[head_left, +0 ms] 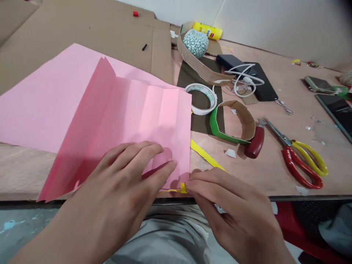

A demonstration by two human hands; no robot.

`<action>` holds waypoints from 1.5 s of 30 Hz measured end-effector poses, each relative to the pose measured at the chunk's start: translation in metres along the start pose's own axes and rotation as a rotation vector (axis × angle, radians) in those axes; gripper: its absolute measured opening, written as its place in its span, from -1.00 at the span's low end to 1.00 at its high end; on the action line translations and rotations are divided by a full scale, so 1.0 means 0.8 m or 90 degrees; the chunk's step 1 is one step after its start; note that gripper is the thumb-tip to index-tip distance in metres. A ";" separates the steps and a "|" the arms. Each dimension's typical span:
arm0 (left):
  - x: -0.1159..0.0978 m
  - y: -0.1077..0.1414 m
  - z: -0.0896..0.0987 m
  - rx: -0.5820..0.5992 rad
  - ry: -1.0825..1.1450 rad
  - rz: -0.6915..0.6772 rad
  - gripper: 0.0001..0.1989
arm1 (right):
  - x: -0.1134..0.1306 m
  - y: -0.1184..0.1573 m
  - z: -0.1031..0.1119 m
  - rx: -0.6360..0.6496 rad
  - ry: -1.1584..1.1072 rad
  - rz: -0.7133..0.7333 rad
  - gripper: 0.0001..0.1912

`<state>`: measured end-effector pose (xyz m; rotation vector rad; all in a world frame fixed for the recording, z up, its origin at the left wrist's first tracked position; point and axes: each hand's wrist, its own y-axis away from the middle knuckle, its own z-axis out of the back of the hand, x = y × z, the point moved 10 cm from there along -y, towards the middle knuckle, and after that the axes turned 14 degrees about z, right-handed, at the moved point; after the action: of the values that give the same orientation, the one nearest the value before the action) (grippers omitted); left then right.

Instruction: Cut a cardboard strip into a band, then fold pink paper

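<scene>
A sheet of pink paper point(132, 113) with several upright creases lies at the table's front edge, its left part folded up. My left hand point(123, 183) rests on its lower part, fingers spread and pressing down. At the sheet's lower right corner, the fingertips of my right hand point(231, 209) are pinched on a small yellow strip point(183, 187) along the paper's edge. Another yellow strip point(206, 154) runs out from under the paper towards my right hand, which hides its far end.
Another pink sheet point(41, 99) lies on cardboard point(110, 29) at left. To the right are a white tape roll point(202, 109), a green cardboard ring point(217, 130), a red-handled tool point(255, 143) and scissors point(293, 146). A black phone point(264, 86) and cable lie behind.
</scene>
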<state>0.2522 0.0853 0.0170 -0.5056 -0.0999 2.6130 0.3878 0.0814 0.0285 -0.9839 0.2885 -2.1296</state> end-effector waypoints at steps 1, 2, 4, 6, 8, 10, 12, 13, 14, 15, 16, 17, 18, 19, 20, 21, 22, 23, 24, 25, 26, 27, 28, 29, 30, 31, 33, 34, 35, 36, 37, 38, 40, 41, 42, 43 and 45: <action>0.001 0.000 0.000 -0.001 0.000 0.003 -0.56 | 0.000 -0.001 -0.002 0.001 -0.003 -0.007 -0.70; 0.002 0.001 -0.001 0.000 -0.002 0.005 -0.56 | 0.000 -0.001 -0.003 0.001 -0.006 -0.015 -0.71; 0.002 0.003 -0.002 -0.002 -0.006 0.004 -0.56 | 0.000 -0.001 -0.004 0.007 -0.005 -0.034 -0.72; 0.002 0.004 -0.004 0.001 -0.012 0.001 -0.55 | 0.000 0.000 -0.004 0.011 -0.008 -0.042 -0.73; 0.004 0.005 -0.006 0.006 -0.015 0.004 -0.54 | 0.000 0.000 -0.003 0.012 -0.020 -0.041 -0.73; 0.005 0.005 -0.007 0.012 -0.013 0.006 -0.54 | -0.002 0.001 -0.005 0.019 -0.043 -0.046 -0.73; 0.005 0.005 -0.006 0.014 -0.012 0.009 -0.55 | -0.004 0.003 -0.006 0.026 -0.059 -0.051 -0.73; 0.005 0.005 -0.006 0.016 -0.010 0.011 -0.55 | -0.004 0.003 -0.007 0.028 -0.063 -0.052 -0.73; 0.005 0.005 -0.006 0.017 -0.011 0.013 -0.54 | -0.004 0.004 -0.006 0.027 -0.063 -0.052 -0.73; 0.005 0.005 -0.006 0.017 -0.012 0.013 -0.54 | -0.004 0.004 -0.006 0.027 -0.061 -0.051 -0.74; 0.005 0.005 -0.006 0.017 -0.014 0.011 -0.54 | -0.003 0.004 -0.006 0.025 -0.057 -0.049 -0.74; 0.004 0.004 -0.006 0.017 -0.014 0.009 -0.54 | -0.004 0.004 -0.006 0.024 -0.056 -0.051 -0.75; 0.004 0.004 -0.006 0.016 -0.013 0.009 -0.53 | -0.004 0.003 -0.007 0.024 -0.057 -0.053 -0.75; 0.004 0.003 -0.006 0.015 -0.011 0.007 -0.54 | -0.003 0.003 -0.008 0.023 -0.060 -0.054 -0.74; 0.003 0.002 -0.006 0.013 -0.008 0.006 -0.55 | -0.003 0.002 -0.009 0.024 -0.063 -0.053 -0.73; 0.003 0.001 -0.006 0.011 -0.003 0.004 -0.56 | -0.002 0.000 -0.009 0.025 -0.067 -0.051 -0.72; 0.002 0.001 -0.005 0.010 0.000 0.000 -0.56 | -0.001 -0.001 -0.009 0.027 -0.072 -0.047 -0.72; 0.001 0.000 -0.004 0.007 0.003 -0.002 -0.57 | 0.000 -0.002 -0.007 0.026 -0.075 -0.042 -0.72; 0.001 0.001 -0.003 0.005 0.001 -0.002 -0.56 | 0.000 -0.002 -0.002 0.020 -0.067 -0.036 -0.73; 0.002 0.002 -0.002 0.002 -0.002 0.000 -0.56 | -0.002 -0.001 0.007 0.009 -0.047 -0.033 -0.73; 0.004 0.003 -0.002 0.004 -0.008 0.009 -0.53 | -0.007 0.001 0.021 -0.013 -0.014 -0.035 -0.74; 0.006 0.005 -0.002 0.005 -0.013 0.019 -0.49 | -0.015 0.006 0.038 -0.042 0.037 -0.042 -0.74; 0.009 0.007 -0.002 0.009 -0.015 0.027 -0.45 | -0.024 0.013 0.059 -0.077 0.098 -0.053 -0.75; 0.010 0.009 -0.002 0.010 -0.013 0.032 -0.42 | -0.036 0.022 0.081 -0.109 0.163 -0.075 -0.74; 0.011 0.010 -0.002 0.009 -0.008 0.034 -0.42 | -0.045 0.029 0.101 -0.136 0.230 -0.079 -0.76; 0.012 0.010 -0.001 -0.002 -0.002 0.035 -0.45 | -0.053 0.035 0.117 -0.146 0.289 -0.069 -0.80; 0.011 0.009 0.006 -0.044 -0.001 0.038 -0.59 | -0.062 0.041 0.138 -0.147 0.427 -0.041 -0.81; 0.010 0.008 0.010 -0.069 -0.009 0.040 -0.66 | -0.066 0.042 0.144 -0.153 0.468 -0.033 -0.80; 0.007 0.008 0.015 -0.096 -0.019 0.037 -0.69 | -0.065 0.042 0.148 -0.173 0.489 -0.018 -0.81; 0.004 0.007 0.019 -0.114 -0.030 0.033 -0.69 | -0.062 0.040 0.148 -0.195 0.479 -0.002 -0.83; 0.000 0.008 0.022 -0.125 -0.038 0.026 -0.65 | -0.057 0.035 0.142 -0.209 0.449 0.018 -0.85; -0.001 0.010 0.026 -0.129 -0.044 0.023 -0.62 | -0.050 0.029 0.133 -0.217 0.412 0.042 -0.88; 0.002 0.016 0.039 -0.146 -0.056 0.031 -0.63 | -0.033 0.009 0.097 -0.161 0.348 0.085 -0.86; 0.006 0.021 0.048 -0.163 -0.066 0.041 -0.65 | -0.022 -0.002 0.077 -0.121 0.327 0.110 -0.78; 0.013 0.026 0.059 -0.182 -0.080 0.053 -0.67 | -0.009 -0.013 0.055 -0.074 0.313 0.148 -0.69; 0.020 0.032 0.070 -0.204 -0.094 0.067 -0.66 | 0.004 -0.023 0.035 -0.033 0.304 0.187 -0.60; 0.039 0.042 0.087 -0.229 -0.126 0.102 -0.65 | 0.023 -0.038 0.003 0.034 0.300 0.253 -0.44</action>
<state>0.1866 0.0715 0.0663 -0.3848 -0.6260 2.8089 0.3651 0.0893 0.0555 -0.3407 0.6002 -1.9570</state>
